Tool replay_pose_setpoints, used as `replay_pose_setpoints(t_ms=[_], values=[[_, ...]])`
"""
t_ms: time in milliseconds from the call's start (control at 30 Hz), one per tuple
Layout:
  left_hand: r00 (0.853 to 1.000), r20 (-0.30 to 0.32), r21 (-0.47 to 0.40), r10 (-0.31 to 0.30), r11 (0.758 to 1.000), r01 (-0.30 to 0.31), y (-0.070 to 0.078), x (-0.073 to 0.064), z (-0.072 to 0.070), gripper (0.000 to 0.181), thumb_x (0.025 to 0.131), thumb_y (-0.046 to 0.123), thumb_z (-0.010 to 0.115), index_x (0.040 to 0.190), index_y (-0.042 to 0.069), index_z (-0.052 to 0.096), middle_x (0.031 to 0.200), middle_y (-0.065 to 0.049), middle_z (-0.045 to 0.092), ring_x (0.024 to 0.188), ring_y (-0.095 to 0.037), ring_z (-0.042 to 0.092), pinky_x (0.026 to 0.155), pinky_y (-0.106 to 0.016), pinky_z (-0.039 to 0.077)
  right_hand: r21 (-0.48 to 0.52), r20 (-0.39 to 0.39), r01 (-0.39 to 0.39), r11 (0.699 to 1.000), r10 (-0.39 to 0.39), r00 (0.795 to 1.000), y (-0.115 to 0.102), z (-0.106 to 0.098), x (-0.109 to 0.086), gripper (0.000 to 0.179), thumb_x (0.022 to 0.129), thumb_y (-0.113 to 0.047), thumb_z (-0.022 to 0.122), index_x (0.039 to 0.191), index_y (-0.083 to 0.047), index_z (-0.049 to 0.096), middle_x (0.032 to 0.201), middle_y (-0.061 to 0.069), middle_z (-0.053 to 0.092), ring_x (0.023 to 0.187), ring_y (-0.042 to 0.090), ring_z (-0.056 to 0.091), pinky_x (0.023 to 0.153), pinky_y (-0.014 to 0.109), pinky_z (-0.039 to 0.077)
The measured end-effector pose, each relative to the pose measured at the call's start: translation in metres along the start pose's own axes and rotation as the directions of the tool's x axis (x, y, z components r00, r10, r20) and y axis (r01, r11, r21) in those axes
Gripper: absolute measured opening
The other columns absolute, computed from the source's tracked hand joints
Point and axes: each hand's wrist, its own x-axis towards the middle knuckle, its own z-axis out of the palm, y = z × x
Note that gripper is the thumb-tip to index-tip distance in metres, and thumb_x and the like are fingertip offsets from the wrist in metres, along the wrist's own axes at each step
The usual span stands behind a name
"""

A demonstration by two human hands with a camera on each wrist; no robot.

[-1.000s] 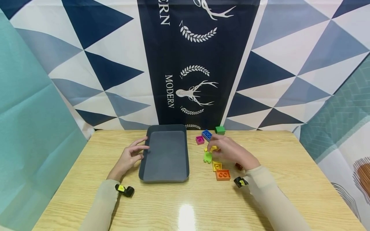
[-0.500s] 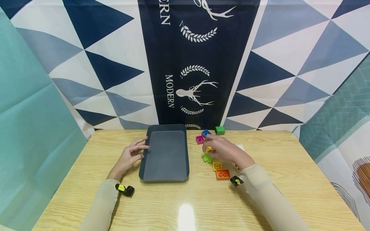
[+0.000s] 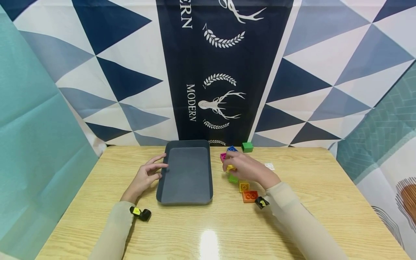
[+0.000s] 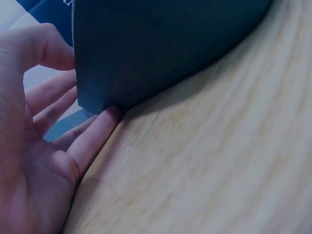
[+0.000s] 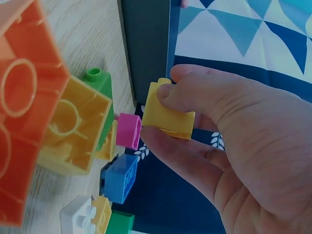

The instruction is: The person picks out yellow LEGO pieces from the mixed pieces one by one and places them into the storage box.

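Note:
My left hand (image 3: 146,177) rests at the left side of a dark grey tray (image 3: 186,177), its loosely extended fingers touching the rim. In the left wrist view those fingertips meet the tray's outer wall (image 4: 146,53). Between the thumb and fingers of my right hand (image 3: 248,167) is a yellow toy brick (image 5: 168,112), held above the table to the right of the tray. Beneath and around that hand lie a lime green brick (image 3: 233,179), a magenta brick (image 3: 222,157) and a blue brick (image 3: 232,148), partly covered by the hand in the head view.
An orange brick (image 3: 250,196) and another yellow brick (image 3: 244,187) lie nearer on the wooden table (image 3: 169,231). A green brick (image 3: 247,147) stands at the back edge, and a white brick (image 3: 269,166) lies right of the hand. Patterned cloth (image 3: 130,72) hangs behind.
My right hand has moved a little left toward the tray with the yellow brick, uncovering the white brick. The left hand and tray have stayed in place.

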Motion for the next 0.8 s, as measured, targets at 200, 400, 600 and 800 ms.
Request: replay_pose_setpoints(t_ms=[200,400,600,800], values=[[1.0,0.0,-0.001,0.016,1.0,-0.016,-0.001,0.0,-0.001,0.041,0.094,-0.017,0.061,0.134,-0.016,0.072,0.176,-0.033,0.041,0.163,-0.025,0.046,0.12,-0.005,0.044,-0.008,0.01,0.032,0.999,-0.031,0.999,-0.003,0.002,0.007,0.014,0.096,-0.004,0.086,0.106,-0.013,0.086,0.121,0.006,0.075,0.116,0.027,0.07,0.108,0.047,0.067],[1.0,0.003,-0.004,0.025,1.0,-0.025,-0.001,0.0,-0.001,0.041,0.094,-0.017,0.061,0.134,-0.016,0.072,0.176,-0.033,0.041,0.162,-0.021,0.047,0.12,-0.005,0.044,-0.026,0.012,0.063,0.998,-0.063,0.998,-0.007,0.0,0.013,0.015,0.097,-0.001,0.084,0.105,-0.014,0.086,0.111,0.002,0.074,0.104,0.02,0.066,0.097,0.042,0.066],[1.0,-0.001,-0.002,0.022,1.0,-0.022,-0.002,0.0,-0.001,0.041,0.095,-0.017,0.061,0.134,-0.015,0.073,0.176,-0.033,0.041,0.161,-0.017,0.047,0.119,-0.005,0.044,-0.043,0.021,0.086,0.995,-0.086,0.996,-0.01,-0.003,0.018,0.017,0.097,0.0,0.082,0.105,-0.014,0.085,0.104,0.0,0.071,0.095,0.017,0.062,0.087,0.034,0.062],[0.998,-0.003,0.003,0.057,0.998,-0.057,-0.001,-0.001,-0.001,0.038,0.095,-0.018,0.061,0.132,-0.018,0.071,0.174,-0.039,0.04,0.153,0.004,0.049,0.119,-0.005,0.045,-0.015,0.031,0.078,0.997,-0.077,0.997,-0.013,-0.005,0.026,0.017,0.096,0.001,0.083,0.106,-0.013,0.086,0.104,0.001,0.07,0.097,0.018,0.062,0.089,0.032,0.064]])
